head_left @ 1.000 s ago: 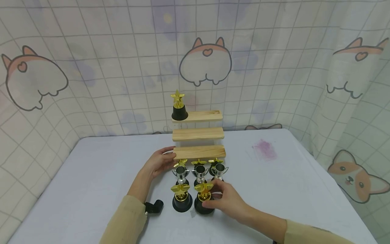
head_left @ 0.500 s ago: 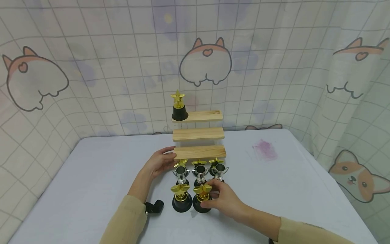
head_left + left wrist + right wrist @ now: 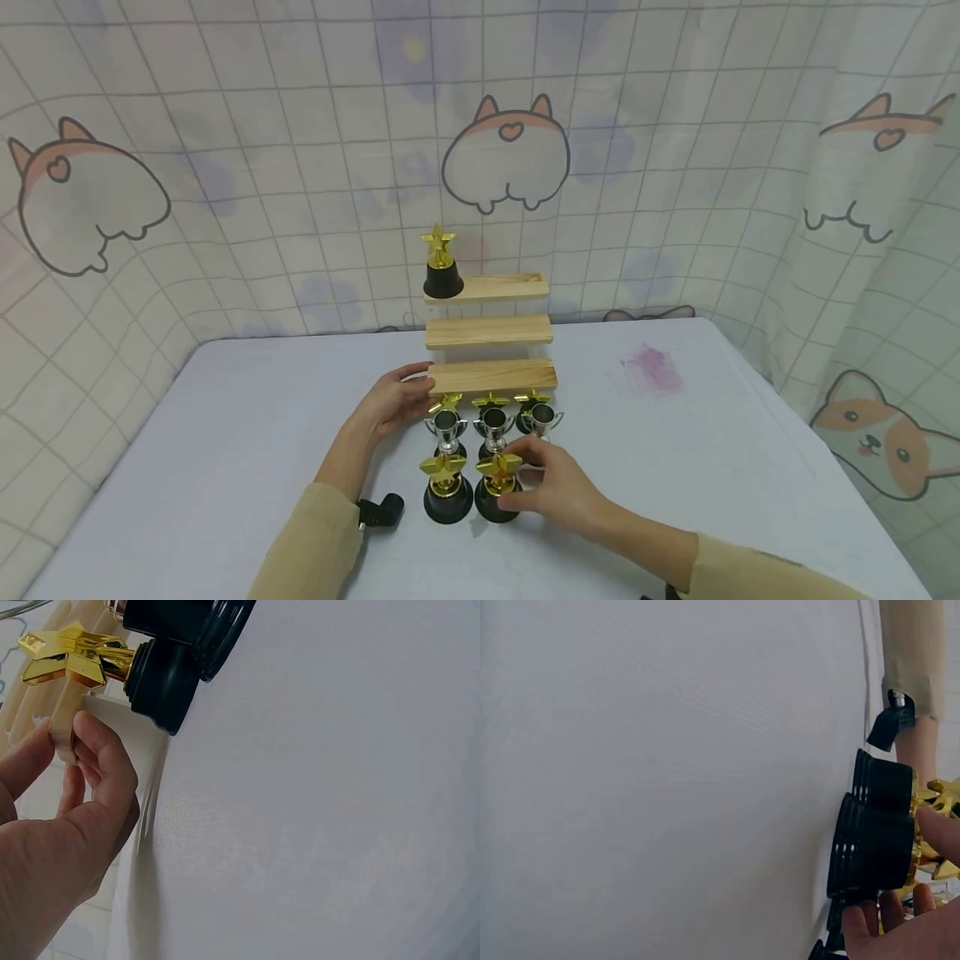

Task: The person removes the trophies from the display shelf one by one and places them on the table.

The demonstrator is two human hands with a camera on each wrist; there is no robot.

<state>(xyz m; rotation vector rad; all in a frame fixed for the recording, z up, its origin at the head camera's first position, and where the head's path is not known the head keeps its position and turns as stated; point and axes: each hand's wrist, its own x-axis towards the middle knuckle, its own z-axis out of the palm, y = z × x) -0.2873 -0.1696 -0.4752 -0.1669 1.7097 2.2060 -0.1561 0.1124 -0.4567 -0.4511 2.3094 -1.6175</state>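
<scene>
My left hand (image 3: 393, 400) pinches the left end of the lowest wooden board (image 3: 491, 377) of a three-step display shelf; in the left wrist view, thumb and fingers grip that board end (image 3: 63, 739). My right hand (image 3: 562, 487) holds a gold star trophy (image 3: 491, 504) with a black base, in the front row at right. The right wrist view has the thumb by its gold part, fingers on the other side of the black base (image 3: 877, 851). Close beside it stands a matching star trophy (image 3: 447, 502). Silver cup trophies (image 3: 494, 427) and more star trophies (image 3: 446, 403) stand behind.
One gold star trophy (image 3: 442, 275) stands at the left end of the top board (image 3: 506, 287). The middle board (image 3: 487, 332) is bare wood. A white cloth covers the table (image 3: 637, 467), with a pink stain (image 3: 654, 367) at right. A patterned curtain (image 3: 322, 167) hangs behind.
My right hand has slid the front right star trophy a little to the left, up beside its neighbour. In the last half second it has hardly moved. The left hand stays on the shelf.
</scene>
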